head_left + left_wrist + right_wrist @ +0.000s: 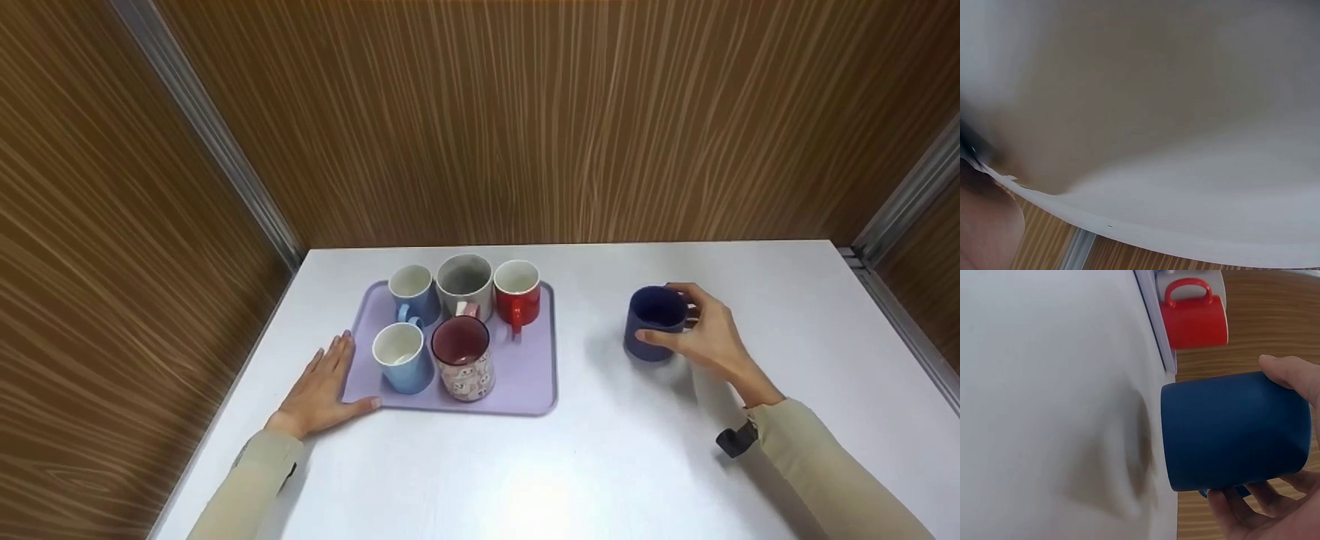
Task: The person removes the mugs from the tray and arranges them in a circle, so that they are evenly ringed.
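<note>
My right hand (709,334) grips a dark blue mug (654,326) to the right of the tray, thumb on the near side and fingers round the handle side. In the right wrist view the blue mug (1233,433) looks slightly off the table, with a shadow beside it. My left hand (319,386) lies flat with fingers straight, touching the left edge of a lilac tray (525,382). On that tray stand two light blue mugs (405,360), a white-grey mug (465,281), a red mug (517,296) and a patterned mug with maroon inside (465,367).
The white table (465,472) runs back to a wood-grain wall (525,127). Another wood-grain panel (112,262) with a metal strip borders the left side, and a metal rail (907,330) the right. Bare tray surface shows at its right front.
</note>
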Available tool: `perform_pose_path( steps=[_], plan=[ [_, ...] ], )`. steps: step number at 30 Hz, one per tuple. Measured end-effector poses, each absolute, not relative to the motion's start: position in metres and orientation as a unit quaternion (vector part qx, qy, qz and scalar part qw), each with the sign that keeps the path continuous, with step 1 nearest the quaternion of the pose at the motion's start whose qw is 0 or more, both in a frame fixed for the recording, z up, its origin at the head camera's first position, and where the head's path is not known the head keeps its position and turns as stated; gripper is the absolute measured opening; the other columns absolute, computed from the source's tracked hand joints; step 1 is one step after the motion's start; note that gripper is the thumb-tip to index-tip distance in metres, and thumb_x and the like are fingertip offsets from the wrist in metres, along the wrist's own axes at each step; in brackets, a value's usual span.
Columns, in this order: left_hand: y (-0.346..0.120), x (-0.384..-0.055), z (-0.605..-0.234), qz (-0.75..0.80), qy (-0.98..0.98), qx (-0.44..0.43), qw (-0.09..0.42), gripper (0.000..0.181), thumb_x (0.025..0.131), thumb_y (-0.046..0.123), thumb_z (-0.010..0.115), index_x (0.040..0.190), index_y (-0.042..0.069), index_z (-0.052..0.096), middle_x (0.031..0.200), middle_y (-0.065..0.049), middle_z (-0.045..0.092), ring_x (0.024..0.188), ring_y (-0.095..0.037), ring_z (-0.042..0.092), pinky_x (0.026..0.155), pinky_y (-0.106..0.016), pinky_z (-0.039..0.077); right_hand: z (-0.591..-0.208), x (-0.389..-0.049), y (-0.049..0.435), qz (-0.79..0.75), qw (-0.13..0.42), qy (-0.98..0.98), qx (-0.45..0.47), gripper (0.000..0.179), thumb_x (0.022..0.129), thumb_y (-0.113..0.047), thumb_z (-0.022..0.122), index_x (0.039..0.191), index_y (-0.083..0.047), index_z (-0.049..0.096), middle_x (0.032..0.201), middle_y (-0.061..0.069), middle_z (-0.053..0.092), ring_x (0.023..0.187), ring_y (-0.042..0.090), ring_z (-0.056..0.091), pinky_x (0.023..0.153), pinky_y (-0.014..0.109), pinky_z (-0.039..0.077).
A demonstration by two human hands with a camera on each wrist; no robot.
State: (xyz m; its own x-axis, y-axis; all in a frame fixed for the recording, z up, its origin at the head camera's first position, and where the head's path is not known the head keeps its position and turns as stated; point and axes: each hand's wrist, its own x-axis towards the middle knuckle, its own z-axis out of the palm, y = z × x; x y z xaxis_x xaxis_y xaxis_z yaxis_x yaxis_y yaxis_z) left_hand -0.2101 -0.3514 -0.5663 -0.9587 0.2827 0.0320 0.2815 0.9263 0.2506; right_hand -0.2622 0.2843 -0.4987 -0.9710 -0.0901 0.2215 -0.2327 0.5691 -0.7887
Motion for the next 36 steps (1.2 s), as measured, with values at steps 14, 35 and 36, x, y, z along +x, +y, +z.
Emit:
perform_pose_path(
  steps=[14, 35, 36],
  plan=[
    [-0.349, -0.209, -0.564, 0.127, 0.981, 0.149, -0.011, 0.125, 0.088, 0.075, 0.068, 0.168, -0.006, 0.014, 0.177, -0.023, 0.014, 0.165, -0.04, 0.016, 0.134, -0.058, 0.015, -0.507, -0.267, 0.31, 0.432, 0.103, -0.893, 0.065, 0.087, 0.077, -0.031, 0.098, 0.148, -0.001, 0.056, 0.136, 0.029, 0.064, 0.111, 0.043, 0.067, 0.078, 0.009, 0.042],
    [-0.35, -0.21, -0.566, 0.128, 0.981, 0.144, -0.001, 0.127, 0.088, 0.077, 0.067, 0.169, -0.004, 0.012, 0.178, -0.021, 0.012, 0.166, -0.039, 0.014, 0.135, -0.058, 0.014, -0.511, -0.265, 0.326, 0.433, 0.096, -0.896, 0.035, 0.089, 0.078, -0.034, 0.097, 0.149, 0.0, 0.054, 0.141, 0.03, 0.06, 0.115, 0.041, 0.063, 0.077, 0.008, 0.041],
    [-0.349, -0.209, -0.566, 0.128, 0.981, 0.144, -0.002, 0.127, 0.088, 0.077, 0.067, 0.169, -0.004, 0.012, 0.178, -0.021, 0.013, 0.166, -0.04, 0.014, 0.135, -0.058, 0.014, -0.511, -0.266, 0.326, 0.433, 0.096, -0.896, 0.033, 0.089, 0.078, -0.034, 0.097, 0.148, 0.0, 0.054, 0.141, 0.029, 0.06, 0.114, 0.04, 0.063, 0.077, 0.009, 0.041]
  ],
)
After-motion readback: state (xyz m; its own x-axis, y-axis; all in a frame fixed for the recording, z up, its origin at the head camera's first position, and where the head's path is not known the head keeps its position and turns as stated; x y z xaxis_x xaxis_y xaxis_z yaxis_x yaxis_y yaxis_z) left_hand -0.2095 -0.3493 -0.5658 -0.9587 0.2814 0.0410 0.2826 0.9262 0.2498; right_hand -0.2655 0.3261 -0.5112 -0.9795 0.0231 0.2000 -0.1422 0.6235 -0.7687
